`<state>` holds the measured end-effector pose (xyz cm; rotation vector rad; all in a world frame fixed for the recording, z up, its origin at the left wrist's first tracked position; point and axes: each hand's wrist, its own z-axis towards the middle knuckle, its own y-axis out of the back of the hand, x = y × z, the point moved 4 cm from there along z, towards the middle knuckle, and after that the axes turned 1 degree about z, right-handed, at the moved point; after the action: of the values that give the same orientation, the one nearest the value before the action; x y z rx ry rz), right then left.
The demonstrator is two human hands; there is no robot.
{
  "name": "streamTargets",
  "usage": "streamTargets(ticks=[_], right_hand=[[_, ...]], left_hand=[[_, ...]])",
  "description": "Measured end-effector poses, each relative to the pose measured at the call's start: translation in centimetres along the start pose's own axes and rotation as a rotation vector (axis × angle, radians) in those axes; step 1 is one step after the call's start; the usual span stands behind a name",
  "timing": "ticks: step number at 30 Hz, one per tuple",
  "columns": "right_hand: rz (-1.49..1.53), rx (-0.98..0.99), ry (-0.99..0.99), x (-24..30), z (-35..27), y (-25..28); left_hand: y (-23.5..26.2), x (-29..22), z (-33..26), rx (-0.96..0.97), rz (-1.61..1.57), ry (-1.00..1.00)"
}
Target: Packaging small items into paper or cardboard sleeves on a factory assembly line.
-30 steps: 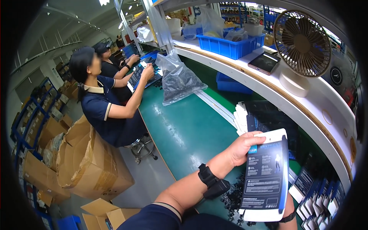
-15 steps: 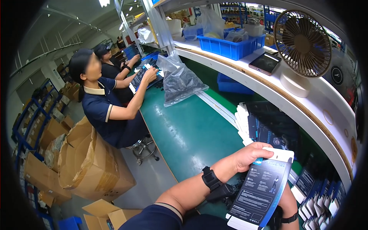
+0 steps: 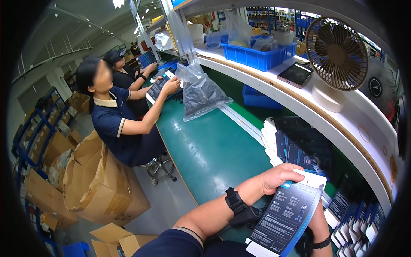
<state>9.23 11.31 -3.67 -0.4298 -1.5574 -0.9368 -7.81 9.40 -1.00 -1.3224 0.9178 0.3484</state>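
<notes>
My left hand (image 3: 280, 177) is closed on the upper end of a flattened black box (image 3: 280, 214), its thumb pressed on the white end flap. White print, a small figure and blue side edges mark the box's face, which is tilted toward me. From the right, my right hand (image 3: 317, 216) reaches behind the box; its fingers are hidden there. Each of my wrists wears a black band. Just past my left hand lies a pile of similar flat boxes (image 3: 302, 147), white flaps to the left. More boxes (image 3: 355, 222) stand in rows at the lower right.
Above the green table (image 3: 205, 150) runs a white shelf with a brown fan (image 3: 338, 53), a phone (image 3: 295, 74) and a blue bin (image 3: 257, 55). A clear bag of dark parts (image 3: 203, 94) sits farther along. Two co-workers sit at left, near a large carton (image 3: 107, 184).
The box has shifted slightly left and tilted a little. My left hand keeps its grip. The nearer co-worker's hands have moved slightly on the box there.
</notes>
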Motion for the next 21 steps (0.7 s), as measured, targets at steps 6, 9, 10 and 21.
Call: streamTargets(ticks=[6, 9, 10, 21], right_hand=[[0.142, -0.085, -0.115, -0.2, 0.1, 0.4], [0.04, -0.109, -0.051, 1.1, -0.1, 1.1], [-0.028, -0.115, -0.004, 1.6, -0.2, 1.2], [0.193, -0.265, -0.039, 1.1, 0.4, 1.6]], left_hand=[[0.4, 0.3, 0.2, 0.004, 0.006, 0.0], [0.5, 0.1, 0.3, 0.006, 0.003, -0.007], [0.4, 0.1, 0.2, 0.0, 0.003, -0.011], [0.4, 0.5, 0.2, -0.012, -0.025, -0.009]])
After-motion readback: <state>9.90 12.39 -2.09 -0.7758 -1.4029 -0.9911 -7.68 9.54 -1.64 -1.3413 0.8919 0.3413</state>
